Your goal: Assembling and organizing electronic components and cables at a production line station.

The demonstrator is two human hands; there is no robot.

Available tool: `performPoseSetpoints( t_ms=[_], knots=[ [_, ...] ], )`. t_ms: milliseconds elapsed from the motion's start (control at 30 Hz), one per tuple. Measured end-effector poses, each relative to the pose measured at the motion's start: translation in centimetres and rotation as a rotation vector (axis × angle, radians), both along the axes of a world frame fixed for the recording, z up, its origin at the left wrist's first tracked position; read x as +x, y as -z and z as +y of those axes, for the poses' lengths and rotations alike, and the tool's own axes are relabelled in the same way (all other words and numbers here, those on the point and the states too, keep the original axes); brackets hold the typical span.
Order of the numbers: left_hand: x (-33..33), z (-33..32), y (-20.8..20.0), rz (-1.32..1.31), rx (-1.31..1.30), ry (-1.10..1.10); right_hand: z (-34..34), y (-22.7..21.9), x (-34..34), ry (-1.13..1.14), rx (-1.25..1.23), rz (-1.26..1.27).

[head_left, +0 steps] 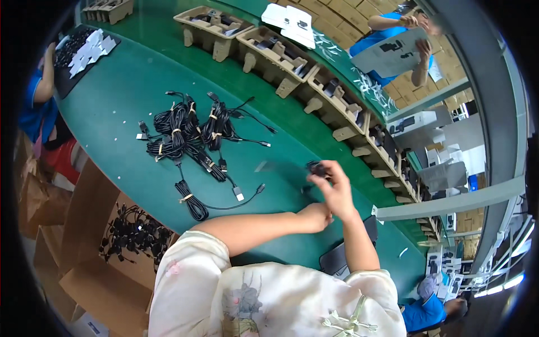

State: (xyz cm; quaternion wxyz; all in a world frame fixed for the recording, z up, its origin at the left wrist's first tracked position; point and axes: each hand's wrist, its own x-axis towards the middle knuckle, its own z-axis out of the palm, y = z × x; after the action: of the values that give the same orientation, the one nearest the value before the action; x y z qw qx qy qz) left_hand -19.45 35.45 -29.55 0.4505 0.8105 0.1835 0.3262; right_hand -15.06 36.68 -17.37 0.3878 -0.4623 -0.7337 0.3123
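Over the green table [129, 163], my right hand [337, 191] pinches a black cable [316, 167]. Part of this cable is smeared by motion, and a blurred pale end sticks out to its left. My left hand [315, 218] lies just below, close to the right wrist; its fingers are mostly hidden. Left of my hands is a pile of black cables [177, 132], coiled and tied with pale bands, their plugs poking outward. Nearest me in that pile, one tied cable [192, 201] has a loose end running right.
Brown moulded trays [269, 51] holding black parts line up beyond the table. A cardboard box [92, 275] with more black cables stands at lower left. A dark flat case [335, 259] lies by my right forearm. Other people in blue work at far left, upper right and lower right.
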Motion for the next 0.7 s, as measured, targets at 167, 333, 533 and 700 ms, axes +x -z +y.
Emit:
performPoseSetpoints(
  t_ms=[167,333,533,700],
  knots=[
    [-2.2,0.7,-3.5,-0.072,-0.508,0.049,-2.5,-1.0,5.0,0.297,-0.153,0.326],
    [-2.0,0.5,-3.2,-0.088,-0.433,-0.1,-4.9,-1.2,7.0,0.467,-0.041,0.383],
    [-3.3,0.6,-5.8,-0.213,0.15,-0.399,-6.8,-0.8,8.3,0.503,-0.05,0.403],
    [-4.5,1.7,-7.9,-0.214,0.746,-0.54,-7.7,-0.8,8.5,0.455,-0.134,0.213]
  ],
)
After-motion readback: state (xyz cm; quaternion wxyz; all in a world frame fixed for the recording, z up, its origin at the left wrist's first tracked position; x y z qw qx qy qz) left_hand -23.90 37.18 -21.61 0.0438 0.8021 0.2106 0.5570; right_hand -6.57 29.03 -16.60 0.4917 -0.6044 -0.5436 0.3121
